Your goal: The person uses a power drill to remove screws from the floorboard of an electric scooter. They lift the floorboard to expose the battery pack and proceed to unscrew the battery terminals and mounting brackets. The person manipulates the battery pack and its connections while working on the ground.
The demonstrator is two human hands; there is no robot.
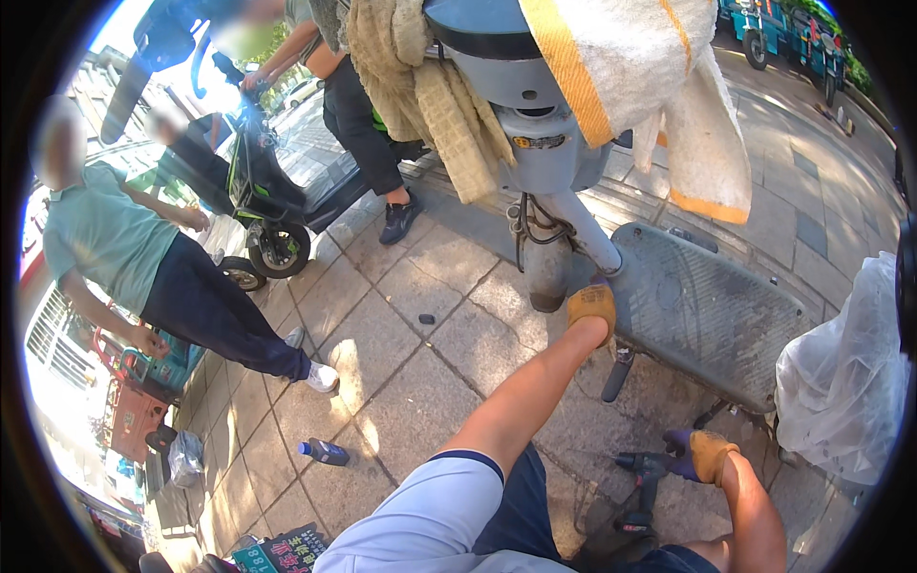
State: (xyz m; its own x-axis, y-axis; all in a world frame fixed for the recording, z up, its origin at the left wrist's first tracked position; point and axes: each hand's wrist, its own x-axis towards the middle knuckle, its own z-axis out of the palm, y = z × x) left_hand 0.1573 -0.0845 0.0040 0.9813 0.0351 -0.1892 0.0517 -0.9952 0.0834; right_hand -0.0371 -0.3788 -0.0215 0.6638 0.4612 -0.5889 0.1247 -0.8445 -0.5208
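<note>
In front of me stands a grey-blue electric scooter point(540, 153) with a ribbed footboard point(707, 310). My left hand point(592, 310), in an orange-brown glove with purple fingers, reaches in beside its front fender point(547, 277), at the footboard's front end. The fingers there are mostly hidden. Lower right, my right hand point(707, 456), gloved alike, is closed around the rear of a cordless drill point(648, 485). The drill's nose points left, and its handle hangs down toward the battery. Dark cables point(540, 224) loop above the fender.
White and beige towels point(630, 67) drape over the scooter's front. Clear plastic sheeting point(845, 372) covers its rear. A blue bottle point(323, 452) and a small black piece point(426, 319) lie on the paving. One person point(124, 239) stands left; another sits on a green-black scooter point(272, 191).
</note>
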